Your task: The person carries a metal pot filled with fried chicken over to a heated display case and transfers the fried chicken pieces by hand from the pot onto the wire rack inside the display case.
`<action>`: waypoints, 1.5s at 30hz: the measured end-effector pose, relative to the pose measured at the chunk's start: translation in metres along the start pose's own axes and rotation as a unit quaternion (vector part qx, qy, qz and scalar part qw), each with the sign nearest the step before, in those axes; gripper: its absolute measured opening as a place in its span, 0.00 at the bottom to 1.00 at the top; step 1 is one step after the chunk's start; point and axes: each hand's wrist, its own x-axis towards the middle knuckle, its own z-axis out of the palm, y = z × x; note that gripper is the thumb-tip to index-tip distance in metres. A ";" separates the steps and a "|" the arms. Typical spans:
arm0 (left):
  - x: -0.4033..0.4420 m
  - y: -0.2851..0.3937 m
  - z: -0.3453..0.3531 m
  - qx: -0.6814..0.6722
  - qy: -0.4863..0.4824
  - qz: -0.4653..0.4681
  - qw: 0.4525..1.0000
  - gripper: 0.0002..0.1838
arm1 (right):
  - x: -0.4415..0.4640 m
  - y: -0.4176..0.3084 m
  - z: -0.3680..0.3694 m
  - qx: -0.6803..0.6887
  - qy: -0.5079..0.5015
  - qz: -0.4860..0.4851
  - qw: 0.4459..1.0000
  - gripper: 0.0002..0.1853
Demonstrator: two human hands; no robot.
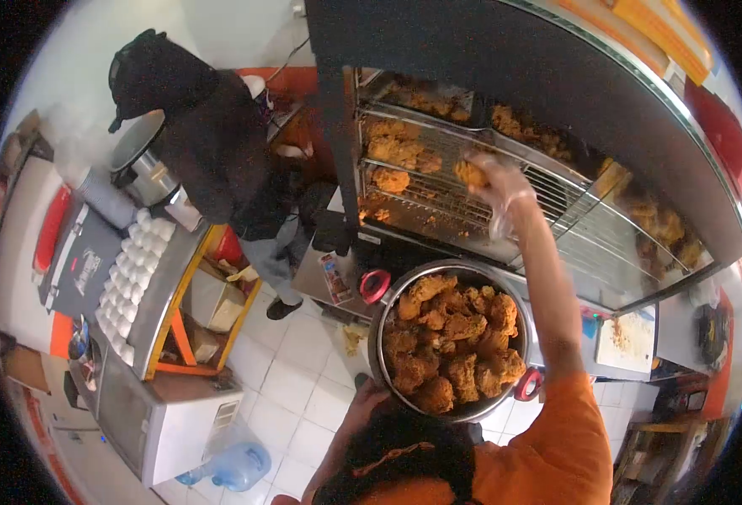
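Right hand (505, 192) has fingers closed on golden fried chicken (470, 173) over a silver wire rack (546, 195). Left hand (366, 406), fingers unclear, nears the round steel pot (378, 352) before the rack.

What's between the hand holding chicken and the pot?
The head view shows the case's floor and front edge between the right hand and the pot.

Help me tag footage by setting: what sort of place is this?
Probably a fried-chicken shop's kitchen: a display cabinet with racks of fried pieces, and a large pot heaped with more.
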 end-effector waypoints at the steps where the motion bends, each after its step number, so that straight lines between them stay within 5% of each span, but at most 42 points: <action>1: -0.003 0.011 0.006 0.020 0.007 -0.009 1.000 0.25 | 0.012 -0.001 0.000 -0.060 -0.001 -0.007 0.998 0.28; 4: 0.003 0.006 0.005 0.081 0.007 0.059 0.995 0.25 | 0.050 -0.006 0.000 -0.196 -0.006 -0.014 0.980 0.26; 7: -0.013 0.029 0.020 0.048 0.014 0.024 0.998 0.25 | 0.092 -0.010 0.006 -0.288 -0.015 -0.003 0.957 0.26; 16: -0.009 0.011 0.018 0.016 0.025 0.042 0.999 0.22 | 0.114 -0.002 0.012 -0.408 0.005 -0.037 0.912 0.23; 19: -0.011 0.012 0.017 0.028 0.014 0.047 0.998 0.22 | 0.076 -0.010 0.014 -0.424 0.073 -0.113 0.895 0.22; 23: -0.007 0.010 0.015 0.024 0.006 0.039 0.999 0.23 | -0.052 -0.030 0.029 -0.426 0.197 -0.340 0.815 0.22; 27: -0.008 0.020 0.019 -0.008 -0.003 0.014 1.000 0.26 | -0.140 -0.043 0.045 -0.328 -0.192 -0.169 0.910 0.18; 28: -0.008 0.019 0.017 0.001 -0.008 0.024 1.000 0.27 | -0.144 -0.015 0.059 -0.302 -0.168 -0.276 0.897 0.21; 30: -0.005 0.015 0.013 0.018 -0.019 0.049 0.998 0.28 | -0.150 0.015 0.082 -0.302 -0.169 -0.321 0.882 0.26; 34: -0.003 0.013 0.009 -0.007 -0.029 0.011 0.999 0.29 | -0.153 0.025 0.111 -0.299 -0.261 -0.113 0.911 0.32; 36: 0.000 0.008 0.007 -0.025 -0.034 0.025 0.999 0.29 | -0.147 0.027 0.123 -0.384 -0.242 -0.131 0.881 0.36; 45: -0.002 0.005 0.012 -0.032 -0.014 0.040 0.999 0.28 | -0.152 0.012 0.093 -0.289 -0.228 -0.270 0.890 0.31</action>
